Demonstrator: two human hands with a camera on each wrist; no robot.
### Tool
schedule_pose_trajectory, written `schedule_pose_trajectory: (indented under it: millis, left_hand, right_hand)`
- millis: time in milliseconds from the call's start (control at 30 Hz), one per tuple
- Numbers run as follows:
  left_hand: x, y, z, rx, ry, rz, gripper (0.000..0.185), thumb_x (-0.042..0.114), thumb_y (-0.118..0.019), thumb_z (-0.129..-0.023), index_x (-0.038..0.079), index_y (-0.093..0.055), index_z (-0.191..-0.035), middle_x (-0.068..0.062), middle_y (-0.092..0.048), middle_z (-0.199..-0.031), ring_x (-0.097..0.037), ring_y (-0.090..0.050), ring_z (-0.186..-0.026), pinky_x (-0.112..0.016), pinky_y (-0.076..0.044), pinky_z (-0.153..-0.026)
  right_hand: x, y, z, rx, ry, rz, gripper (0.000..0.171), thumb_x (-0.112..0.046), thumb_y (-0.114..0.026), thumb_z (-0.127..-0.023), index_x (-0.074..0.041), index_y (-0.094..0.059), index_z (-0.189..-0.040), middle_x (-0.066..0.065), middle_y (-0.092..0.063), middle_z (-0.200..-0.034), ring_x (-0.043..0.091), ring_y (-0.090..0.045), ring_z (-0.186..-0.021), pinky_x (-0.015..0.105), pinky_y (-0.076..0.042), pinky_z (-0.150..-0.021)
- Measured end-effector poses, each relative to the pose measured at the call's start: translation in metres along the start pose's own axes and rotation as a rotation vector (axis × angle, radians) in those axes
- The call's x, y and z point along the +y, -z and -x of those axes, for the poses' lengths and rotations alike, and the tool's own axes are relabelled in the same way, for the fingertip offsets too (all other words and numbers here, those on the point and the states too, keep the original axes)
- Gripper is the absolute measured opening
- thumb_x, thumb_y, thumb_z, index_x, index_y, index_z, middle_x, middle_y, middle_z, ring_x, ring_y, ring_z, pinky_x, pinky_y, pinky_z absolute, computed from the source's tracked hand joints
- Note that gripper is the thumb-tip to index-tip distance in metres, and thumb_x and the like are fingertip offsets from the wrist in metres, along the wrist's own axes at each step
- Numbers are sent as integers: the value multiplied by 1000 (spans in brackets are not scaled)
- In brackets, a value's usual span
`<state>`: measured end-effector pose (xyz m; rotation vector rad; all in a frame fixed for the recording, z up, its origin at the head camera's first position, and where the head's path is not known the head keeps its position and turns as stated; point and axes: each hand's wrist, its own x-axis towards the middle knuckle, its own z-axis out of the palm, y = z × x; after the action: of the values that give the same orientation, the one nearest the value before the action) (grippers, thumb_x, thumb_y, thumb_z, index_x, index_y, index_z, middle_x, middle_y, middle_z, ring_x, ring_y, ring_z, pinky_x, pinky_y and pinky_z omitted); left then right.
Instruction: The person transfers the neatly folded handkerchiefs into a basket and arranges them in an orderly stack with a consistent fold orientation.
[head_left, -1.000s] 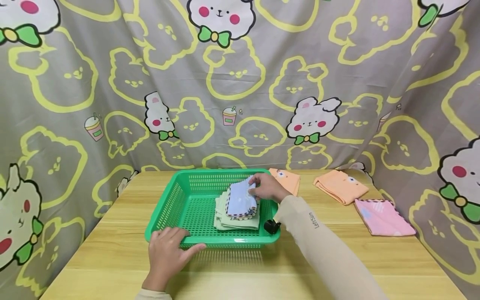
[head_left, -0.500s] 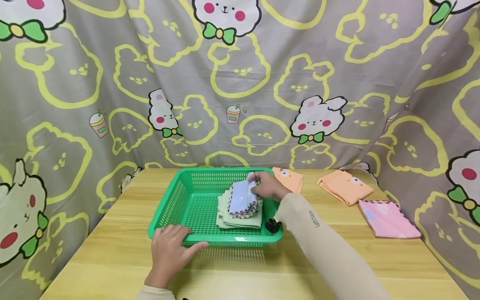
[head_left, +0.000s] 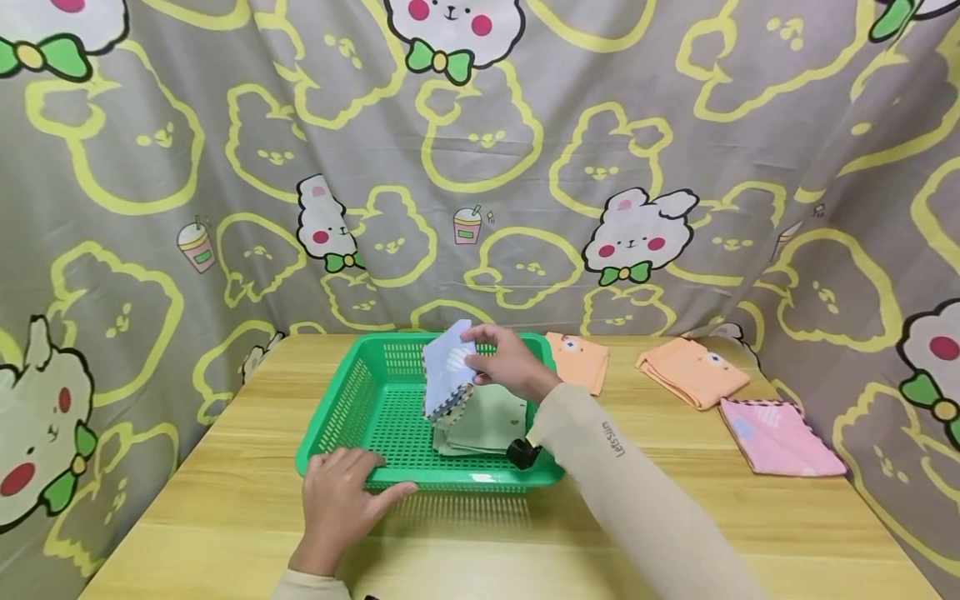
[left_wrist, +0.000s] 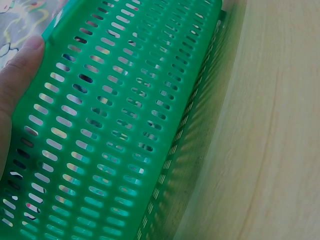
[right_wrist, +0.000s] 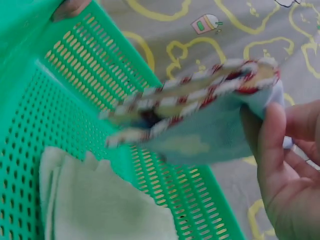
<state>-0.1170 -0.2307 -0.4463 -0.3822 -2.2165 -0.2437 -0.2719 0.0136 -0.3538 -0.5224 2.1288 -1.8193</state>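
Two hands are at work in the head view. The right hand (head_left: 504, 367) pinches a folded light-blue cloth (head_left: 447, 367) with a red-and-white checked border, holding it up on edge above the green plastic basket (head_left: 352, 400), clear of the pale green folded cloths (head_left: 486, 423) that lie stacked on the basket floor. The left hand (head_left: 341, 498) rests on the basket's near rim, fingers spread over the edge and thumb stretched along the front wall. The basket stands on a wooden table (head_left: 225, 500). To its right lie two folded orange cloths, one (head_left: 576, 360) just beside the basket and the other (head_left: 693, 372) farther off, with a pink cloth (head_left: 780, 437) beyond that, near the table's right edge. A grey curtain (head_left: 150, 208) printed with yellow bear outlines hangs behind and at both sides. The right forearm crosses over the basket's right corner and hides part of its rim.

From the left wrist, the slotted green wall (left_wrist: 115, 125) fills most of the picture, a fingertip (left_wrist: 20, 70) pressed straight against its upper edge, the table (left_wrist: 270, 140) to the right.

From the right wrist, the fingers (right_wrist: 280, 165) curl round one end of the blue cloth (right_wrist: 200, 135), whose checked edges show in layers; it hangs above the basket floor (right_wrist: 30, 120) and the pale green cloths (right_wrist: 100, 205).
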Motion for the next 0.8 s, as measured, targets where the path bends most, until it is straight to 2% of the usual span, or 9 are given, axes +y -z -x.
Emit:
schedule_pose_trajectory:
  millis: [100,300,600,800]
  left_hand:
    - [0,-1,0,2,-6,1,73,84,-43,-78,15,-67,-73,0,-69,-76,-23,-62,-68,-40,-35,-62]
    - [-1,-1,0,5,-9,4,71,83,-46,-77,14,-66,-73,0,-69,-75,-23,-62,-68,-39,-34,-61]
    - [-3,-1,-1,13,-9,4,72,83,-45,-77,14,-66,-72,0,-68,-75,-23,-62,-68,-40,-34,-61]
    - [-1,-1,1,-9,10,-6,74,84,-42,-78,15,-66,-73,0,-68,-75,-23,-62,-69,-40,-35,-63]
  right_hand:
    - [7,0,0,-15,-46,-8,30,-1,-59,-96,-9,-57,-125,11,-46,-131,23,-58,-69,44,-54,-74]
    - [18,4,1,-11,-142,114,30,4,-58,-93,-4,-57,-122,15,-48,-123,20,-60,-63,46,-55,-74]
    - [18,18,6,-30,-194,229,29,3,-58,-93,0,-55,-122,17,-50,-107,22,-60,-63,44,-55,-70]
    - [19,26,9,-45,-213,254,29,6,-57,-93,4,-54,-122,18,-51,-100,23,-60,-63,46,-55,-71]
